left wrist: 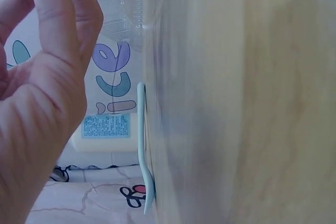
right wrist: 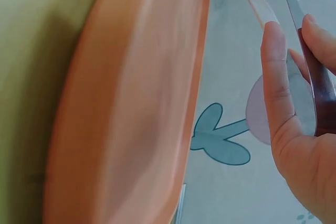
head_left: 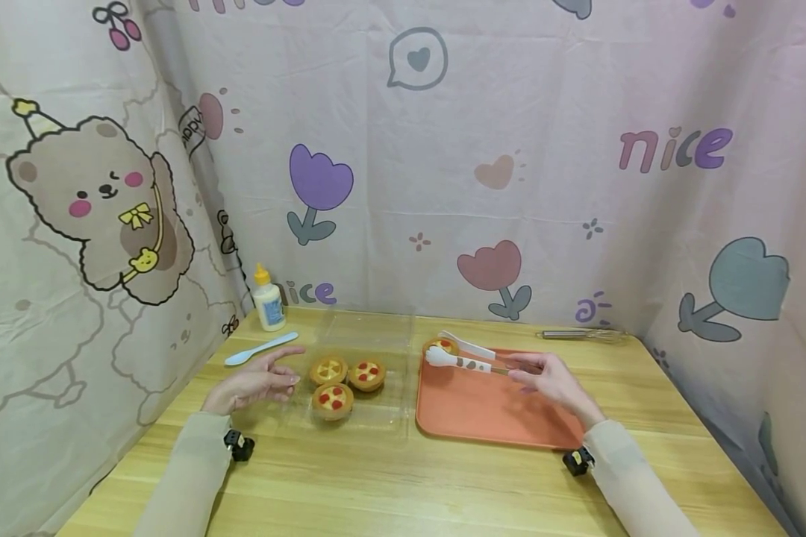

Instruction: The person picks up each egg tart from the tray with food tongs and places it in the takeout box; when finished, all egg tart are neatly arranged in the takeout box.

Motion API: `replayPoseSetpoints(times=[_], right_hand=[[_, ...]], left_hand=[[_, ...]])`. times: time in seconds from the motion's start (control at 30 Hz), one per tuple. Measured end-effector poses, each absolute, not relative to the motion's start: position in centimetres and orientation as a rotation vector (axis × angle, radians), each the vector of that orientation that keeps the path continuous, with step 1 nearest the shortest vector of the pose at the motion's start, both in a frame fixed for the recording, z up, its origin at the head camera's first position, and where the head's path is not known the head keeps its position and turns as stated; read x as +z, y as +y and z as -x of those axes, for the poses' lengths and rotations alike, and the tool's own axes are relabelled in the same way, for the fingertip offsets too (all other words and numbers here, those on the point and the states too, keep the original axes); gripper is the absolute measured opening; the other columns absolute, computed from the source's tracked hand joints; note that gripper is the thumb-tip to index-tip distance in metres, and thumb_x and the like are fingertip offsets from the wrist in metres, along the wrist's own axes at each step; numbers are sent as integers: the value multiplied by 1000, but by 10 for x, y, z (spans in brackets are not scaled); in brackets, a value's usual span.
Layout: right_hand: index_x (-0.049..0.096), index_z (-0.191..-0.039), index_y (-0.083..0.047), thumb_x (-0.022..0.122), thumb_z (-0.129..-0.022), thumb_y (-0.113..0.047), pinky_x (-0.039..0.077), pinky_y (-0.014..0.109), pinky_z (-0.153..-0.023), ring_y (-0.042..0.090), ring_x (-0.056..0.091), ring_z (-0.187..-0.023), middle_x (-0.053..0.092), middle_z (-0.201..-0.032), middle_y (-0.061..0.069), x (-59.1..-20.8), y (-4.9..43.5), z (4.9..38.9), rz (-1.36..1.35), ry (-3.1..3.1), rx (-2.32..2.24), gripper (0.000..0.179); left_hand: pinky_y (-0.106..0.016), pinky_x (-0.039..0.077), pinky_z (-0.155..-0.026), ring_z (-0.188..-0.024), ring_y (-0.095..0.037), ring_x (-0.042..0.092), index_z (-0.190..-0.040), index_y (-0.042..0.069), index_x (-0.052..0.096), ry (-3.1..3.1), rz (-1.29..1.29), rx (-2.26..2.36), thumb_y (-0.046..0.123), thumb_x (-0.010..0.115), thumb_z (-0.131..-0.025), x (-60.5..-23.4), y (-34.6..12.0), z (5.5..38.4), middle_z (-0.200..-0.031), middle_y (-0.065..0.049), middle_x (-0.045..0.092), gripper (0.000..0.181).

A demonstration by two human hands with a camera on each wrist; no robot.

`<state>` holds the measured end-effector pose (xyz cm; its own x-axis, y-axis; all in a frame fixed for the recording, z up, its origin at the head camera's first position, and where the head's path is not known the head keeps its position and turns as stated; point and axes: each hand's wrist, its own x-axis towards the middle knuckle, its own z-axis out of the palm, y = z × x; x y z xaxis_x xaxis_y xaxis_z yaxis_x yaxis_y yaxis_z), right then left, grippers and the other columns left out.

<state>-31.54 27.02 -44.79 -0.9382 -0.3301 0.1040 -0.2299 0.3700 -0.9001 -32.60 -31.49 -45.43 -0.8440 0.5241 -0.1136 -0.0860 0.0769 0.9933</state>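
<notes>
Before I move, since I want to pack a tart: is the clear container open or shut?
Open: in the head view, the clear container has its lid folded back, behind the three tarts inside.

Right of the left hand [head_left: 262,384], three round golden tarts [head_left: 332,401] in clear plastic box [head_left: 384,412]; behind that hand, slim pale-blue utensil [head_left: 262,348], white yellow-capped bottle [head_left: 270,307]. Under right hand [head_left: 552,382], rectangular orange tray [head_left: 480,410]; leftward, fourth tart [head_left: 445,345] between white-headed tongs [head_left: 466,363]; behind, metal whisk [head_left: 578,335].
</notes>
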Motion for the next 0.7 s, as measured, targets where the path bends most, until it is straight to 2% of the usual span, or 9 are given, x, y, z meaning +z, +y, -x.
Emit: replayPoseSetpoints(times=[0.1,0.27,0.43,0.57,0.7], right_hand=[[57,-137,-4,72,-91,-25,61,47,-78,47,60,-112,56,-136,26,-446,267,314,526,2521,-1633,53],[56,-137,-2,72,-90,-27,60,50,-78,47,63,-107,55,-136,28,-441,261,310,512,2514,-1645,55],[58,-136,-6,72,-89,-30,59,52,-79,44,65,-104,58,-134,25,-435,253,306,514,2531,-1631,55],[60,-134,-8,74,-88,-31,59,52,-78,41,70,-90,64,-127,22,-431,246,303,465,2551,-1629,53],[60,-134,-6,74,-88,-29,60,51,-78,42,71,-84,65,-124,22,-429,241,300,472,2543,-1625,53]], left_hand=[[-33,62,-71,-78,-16,68,-156,8,13,1914,-428,1820,1,60,-95,-454,-315,326,-93,-8,68,77],[-33,62,-72,-78,-16,68,-156,6,10,1926,-435,1814,1,60,-95,-455,-315,326,-93,-8,68,78],[-34,62,-73,-79,-16,68,-156,5,8,1942,-457,1797,2,59,-96,-458,-316,326,-95,-8,68,79],[-34,62,-73,-80,-16,68,-156,6,8,1941,-451,1796,2,60,-96,-458,-316,327,-95,-8,68,79],[-33,62,-73,-79,-16,68,-156,9,12,1942,-418,1800,3,61,-95,-456,-315,327,-94,-8,68,78]])
